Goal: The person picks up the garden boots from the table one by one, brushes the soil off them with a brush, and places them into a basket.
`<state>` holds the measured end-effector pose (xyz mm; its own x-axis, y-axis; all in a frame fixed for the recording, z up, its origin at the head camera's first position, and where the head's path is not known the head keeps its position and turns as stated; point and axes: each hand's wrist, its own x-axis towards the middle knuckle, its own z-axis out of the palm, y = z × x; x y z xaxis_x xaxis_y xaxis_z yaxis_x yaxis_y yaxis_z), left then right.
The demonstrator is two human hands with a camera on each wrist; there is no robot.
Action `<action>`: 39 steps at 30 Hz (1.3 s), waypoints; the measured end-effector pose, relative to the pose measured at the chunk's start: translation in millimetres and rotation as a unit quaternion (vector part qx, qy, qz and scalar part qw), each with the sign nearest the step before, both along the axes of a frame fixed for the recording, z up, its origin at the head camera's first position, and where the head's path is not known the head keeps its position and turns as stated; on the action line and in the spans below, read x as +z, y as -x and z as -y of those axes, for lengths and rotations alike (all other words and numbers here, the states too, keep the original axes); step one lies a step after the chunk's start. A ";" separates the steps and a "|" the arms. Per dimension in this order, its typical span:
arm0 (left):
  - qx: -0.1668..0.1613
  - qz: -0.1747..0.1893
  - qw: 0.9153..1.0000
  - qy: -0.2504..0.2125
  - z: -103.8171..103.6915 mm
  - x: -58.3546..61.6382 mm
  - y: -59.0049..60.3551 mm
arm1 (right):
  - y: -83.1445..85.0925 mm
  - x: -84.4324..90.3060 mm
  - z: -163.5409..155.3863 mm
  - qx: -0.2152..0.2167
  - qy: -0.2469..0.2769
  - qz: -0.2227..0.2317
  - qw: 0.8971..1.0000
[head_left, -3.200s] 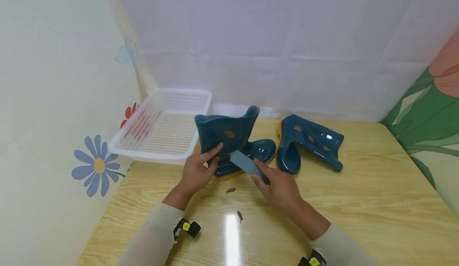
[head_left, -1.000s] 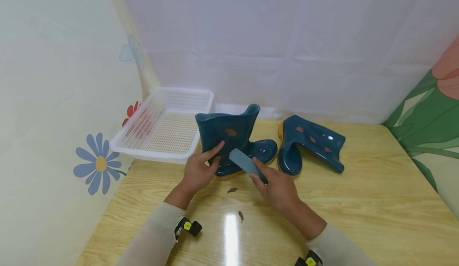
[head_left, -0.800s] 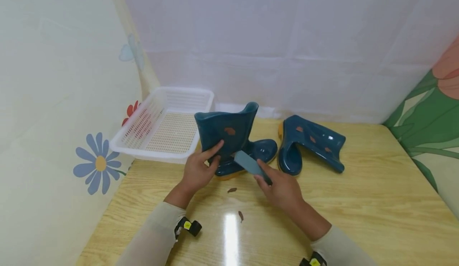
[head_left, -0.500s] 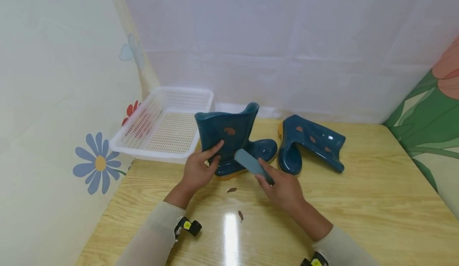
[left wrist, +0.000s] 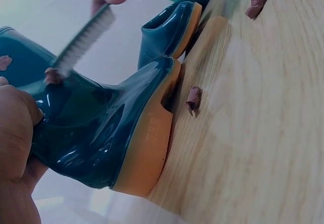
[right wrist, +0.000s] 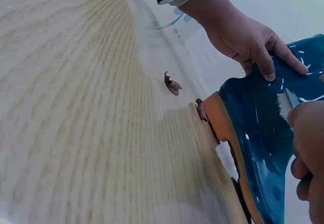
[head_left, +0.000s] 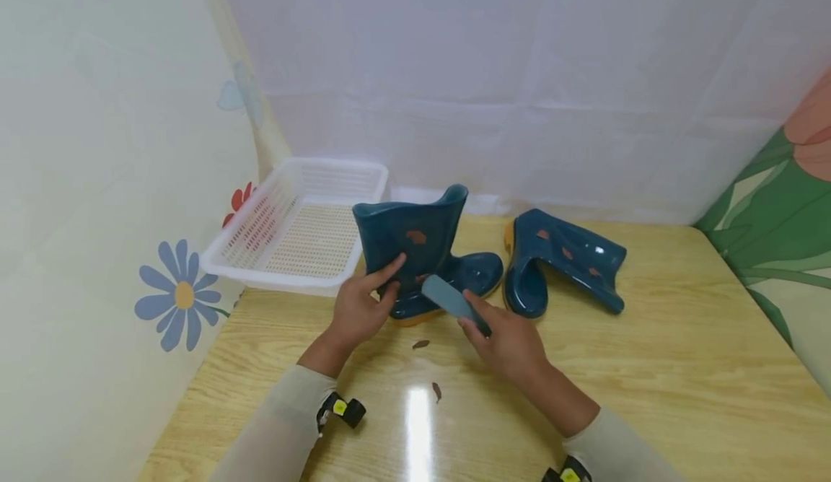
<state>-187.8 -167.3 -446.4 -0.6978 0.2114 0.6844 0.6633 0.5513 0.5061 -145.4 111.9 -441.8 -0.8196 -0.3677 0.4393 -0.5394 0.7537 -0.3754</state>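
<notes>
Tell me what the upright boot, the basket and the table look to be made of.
Upright boot: glossy dark teal rubber or soft plastic, judging by its bright highlights; the sole is matte orange. Basket: white moulded plastic, its walls and floor pierced with small holes. Table: pale wood grain under a shiny finish that mirrors the light, possibly laminate rather than solid wood.

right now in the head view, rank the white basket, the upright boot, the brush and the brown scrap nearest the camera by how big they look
1. white basket
2. upright boot, nearer the camera than the basket
3. brush, partly hidden in the right hand
4. brown scrap
</notes>
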 end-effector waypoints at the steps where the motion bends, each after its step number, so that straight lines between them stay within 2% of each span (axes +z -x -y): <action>1: 0.001 0.002 1.000 0.000 0.0 0.6 -0.2 | -0.5 0.1 -1.3 -0.001 -0.005 0.008 1.000; 5: 0.002 0.006 1.000 0.001 -0.1 1.6 -0.6 | -1.6 1.0 -5.0 0.009 -0.007 0.007 1.000; 10: 0.001 0.005 1.000 0.003 -1.3 1.0 -0.3 | -1.6 4.7 -4.2 0.024 0.024 -0.028 0.999; 14: -0.002 0.000 1.000 0.003 -2.2 0.7 -0.4 | 0.2 8.5 0.3 0.014 0.031 -0.047 0.998; 23: -0.001 0.008 1.000 0.001 -1.5 -0.4 0.2 | -1.3 3.0 -3.4 0.004 -0.007 0.000 1.000; 30: 0.001 0.000 1.000 0.004 -0.4 -1.7 1.4 | -2.5 0.6 -6.5 0.030 -0.030 0.011 0.999; 35: -0.004 -0.005 1.000 0.001 -1.2 -0.9 0.5 | -3.9 5.2 -5.3 0.036 0.004 -0.012 0.999; 39: 0.001 -0.007 1.000 0.004 -1.4 -0.3 -0.2 | -2.1 12.3 -2.9 0.021 0.048 -0.057 0.997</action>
<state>-187.6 -165.9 -446.7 -0.6888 0.2153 0.6922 0.6690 0.5566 0.4926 -143.3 114.8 -429.5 -0.7472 -0.3536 0.5628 -0.6134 0.6930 -0.3789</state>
